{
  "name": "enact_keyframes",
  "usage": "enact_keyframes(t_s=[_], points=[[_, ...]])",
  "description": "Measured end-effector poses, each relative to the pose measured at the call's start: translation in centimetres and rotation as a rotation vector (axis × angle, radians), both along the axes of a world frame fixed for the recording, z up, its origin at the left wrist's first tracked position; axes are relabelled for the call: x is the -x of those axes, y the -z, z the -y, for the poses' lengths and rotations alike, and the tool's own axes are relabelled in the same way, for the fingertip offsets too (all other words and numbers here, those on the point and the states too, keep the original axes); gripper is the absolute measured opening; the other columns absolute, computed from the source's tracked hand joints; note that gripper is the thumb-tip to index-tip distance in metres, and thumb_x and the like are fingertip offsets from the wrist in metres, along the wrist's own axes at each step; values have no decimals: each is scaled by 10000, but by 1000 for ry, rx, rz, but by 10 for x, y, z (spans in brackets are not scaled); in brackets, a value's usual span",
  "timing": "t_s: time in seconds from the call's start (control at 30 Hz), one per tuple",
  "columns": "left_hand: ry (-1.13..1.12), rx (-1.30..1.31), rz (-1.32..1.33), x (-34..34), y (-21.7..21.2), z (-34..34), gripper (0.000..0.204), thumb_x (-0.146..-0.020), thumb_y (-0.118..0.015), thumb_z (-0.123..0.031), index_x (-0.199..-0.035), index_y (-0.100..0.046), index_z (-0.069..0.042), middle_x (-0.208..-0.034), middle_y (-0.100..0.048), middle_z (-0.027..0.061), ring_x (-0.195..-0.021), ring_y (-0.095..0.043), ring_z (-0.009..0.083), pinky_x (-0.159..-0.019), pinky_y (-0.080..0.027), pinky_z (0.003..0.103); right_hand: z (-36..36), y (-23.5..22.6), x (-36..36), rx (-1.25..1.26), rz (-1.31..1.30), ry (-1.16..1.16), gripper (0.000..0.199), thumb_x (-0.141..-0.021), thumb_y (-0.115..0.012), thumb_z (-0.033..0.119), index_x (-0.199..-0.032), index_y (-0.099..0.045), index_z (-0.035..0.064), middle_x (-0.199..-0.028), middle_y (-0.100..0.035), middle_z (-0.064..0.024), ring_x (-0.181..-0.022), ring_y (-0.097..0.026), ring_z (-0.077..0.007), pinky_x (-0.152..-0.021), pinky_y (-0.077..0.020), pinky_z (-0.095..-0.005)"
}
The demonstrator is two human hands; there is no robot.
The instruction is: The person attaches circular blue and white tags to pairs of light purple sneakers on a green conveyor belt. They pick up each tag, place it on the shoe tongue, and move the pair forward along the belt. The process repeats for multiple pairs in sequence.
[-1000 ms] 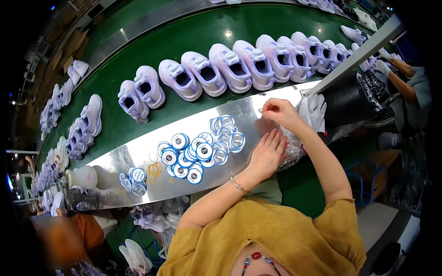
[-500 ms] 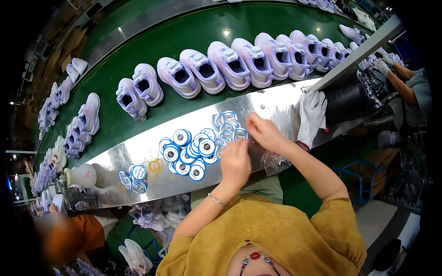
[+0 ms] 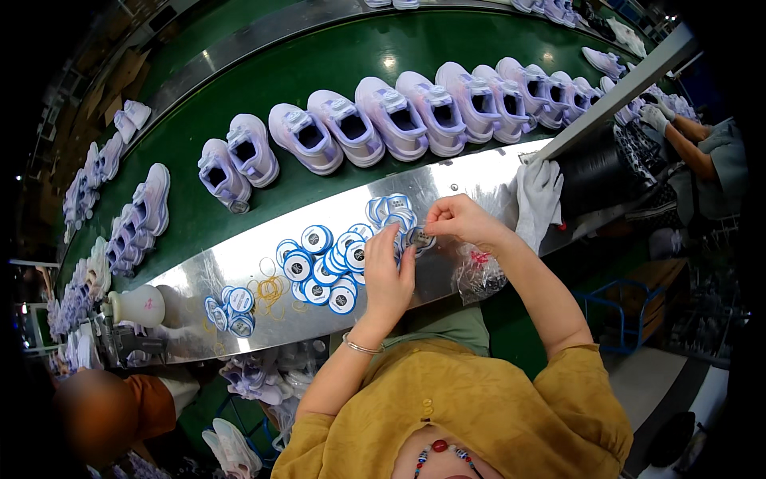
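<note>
My right hand [image 3: 464,220] is closed in a pinch at the right end of a pile of round white tags with blue rims [image 3: 321,270]. At its fingertips is a tilted round tag [image 3: 420,238]. My left hand [image 3: 386,275] is over the pile's right side, with its thumb apart from the fingers and nothing clearly visible between them. Loose yellow rubber bands [image 3: 270,292] lie left of the pile, beside a smaller group of round tags [image 3: 238,301]. All rest on a shiny metal ledge [image 3: 209,262].
A row of pale lilac sneakers [image 3: 396,120] stands on the green conveyor belt [image 3: 263,76] beyond the ledge. To the right are clear plastic bags [image 3: 479,279], a white glove [image 3: 536,195] and a slanting metal bar [image 3: 618,92]. A beige spool [image 3: 137,306] stands left. Co-workers are at both sides.
My left hand has shifted slightly left, and its thumb and fingers have spread apart. The right hand remains pinched beside the pile; the tag at its fingertips is now tilted.
</note>
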State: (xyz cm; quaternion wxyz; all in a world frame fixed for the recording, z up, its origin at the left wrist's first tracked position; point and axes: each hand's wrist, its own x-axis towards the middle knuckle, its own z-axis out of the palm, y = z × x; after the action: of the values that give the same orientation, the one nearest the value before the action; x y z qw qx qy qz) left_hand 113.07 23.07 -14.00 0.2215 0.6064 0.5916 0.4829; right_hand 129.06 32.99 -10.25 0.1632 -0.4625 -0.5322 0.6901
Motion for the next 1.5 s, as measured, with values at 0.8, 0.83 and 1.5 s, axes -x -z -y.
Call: enact_keyframes(t_s=[0.8, 0.83, 1.5], points=[[-45, 357, 759, -11, -13, -9, 95, -912, -579, -60, -951, -580, 26, -778, -636, 44, -571, -567, 68, -485, -471, 193, 42, -13, 9, -800, 260, 133, 134, -831, -612, 138, -843, -547, 22, -671, -582, -150, -620, -594, -340, -539, -442, -413], [-52, 364, 755, -11, -13, -8, 96, -913, -577, -60, -952, -580, 27, -780, -636, 45, -574, -567, 69, -486, -474, 195, 43, -5, 10, -910, 220, 139, 122, -835, -604, 130, -838, -541, 26, -684, -581, -149, -630, -596, -343, -545, -445, -420], [14, 175, 695, 19, 8, 28, 47, -896, -602, -40, -917, -620, -2, -882, -619, 24, -778, -543, 81, -706, -440, 214, 68, 12, 33, -1020, 168, -65, 58, -857, -520, 47, -908, -538, 25, -807, -580, -160, -723, -584, -362, -595, -455, -435]])
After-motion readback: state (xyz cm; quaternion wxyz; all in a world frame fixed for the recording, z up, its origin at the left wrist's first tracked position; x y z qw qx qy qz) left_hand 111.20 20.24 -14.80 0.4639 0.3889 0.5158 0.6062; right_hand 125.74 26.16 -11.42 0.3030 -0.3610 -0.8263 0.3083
